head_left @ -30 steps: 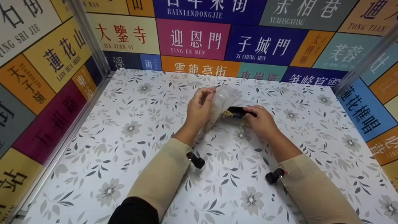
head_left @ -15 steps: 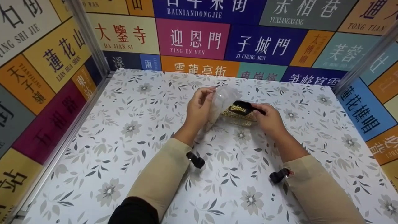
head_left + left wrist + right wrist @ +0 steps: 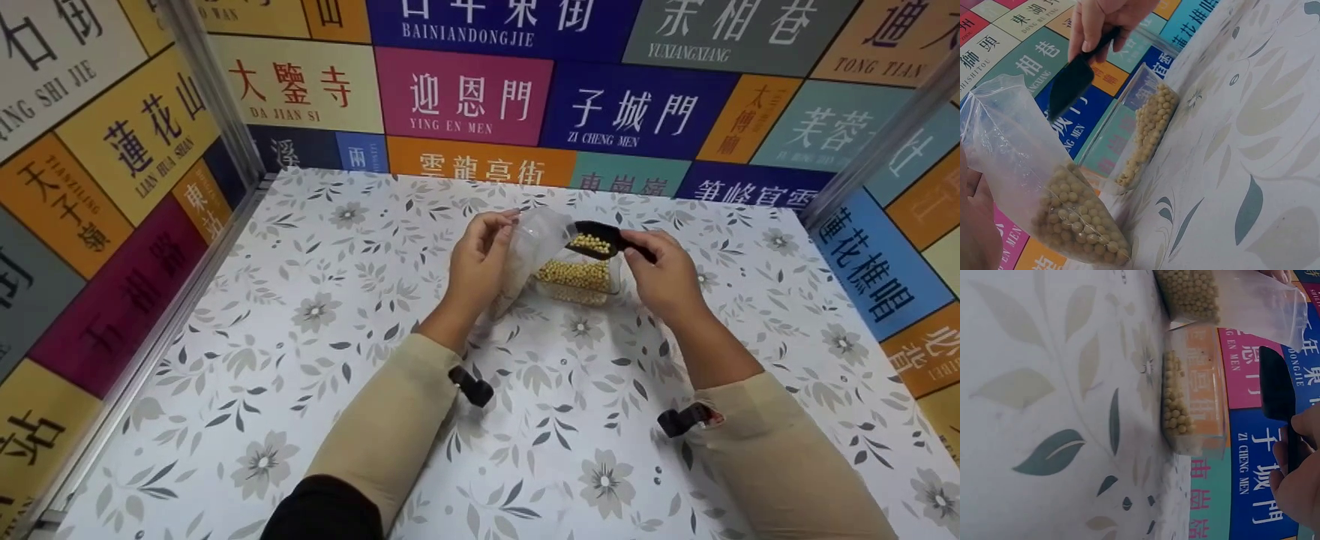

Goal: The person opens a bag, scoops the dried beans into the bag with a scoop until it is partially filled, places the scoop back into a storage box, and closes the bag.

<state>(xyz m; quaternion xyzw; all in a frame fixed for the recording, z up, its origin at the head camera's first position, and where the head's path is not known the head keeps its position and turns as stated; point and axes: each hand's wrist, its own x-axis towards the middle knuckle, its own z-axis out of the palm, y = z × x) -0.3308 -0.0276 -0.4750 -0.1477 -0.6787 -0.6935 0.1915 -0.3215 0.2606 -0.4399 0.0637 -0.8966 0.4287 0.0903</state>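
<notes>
My left hand (image 3: 480, 259) holds a clear plastic bag (image 3: 536, 236) by its upper edge. Yellow soybeans (image 3: 1081, 222) fill the bag's lower part, which stands on the table in the left wrist view. My right hand (image 3: 664, 274) grips the handle of a black scoop (image 3: 1278, 388), whose bowl carries soybeans (image 3: 590, 243) close to the bag's mouth. Beneath the scoop and apart from it stands a clear rectangular box (image 3: 1207, 382), right beside the bag. More soybeans (image 3: 574, 274) lie in the box, partly filling it. The bag hides the box's left end in the head view.
A white tablecloth (image 3: 360, 420) with grey flowers and leaves covers the table. Printed panels (image 3: 465, 90) with street names stand behind and at both sides. Metal posts (image 3: 225, 97) rise at the corners. Each sleeve bears a small black wrist camera (image 3: 472, 386).
My right hand has lifted the scoop up and to the right, from low at the box to above it, with soybeans in its bowl. My left hand and the bag stay in place.
</notes>
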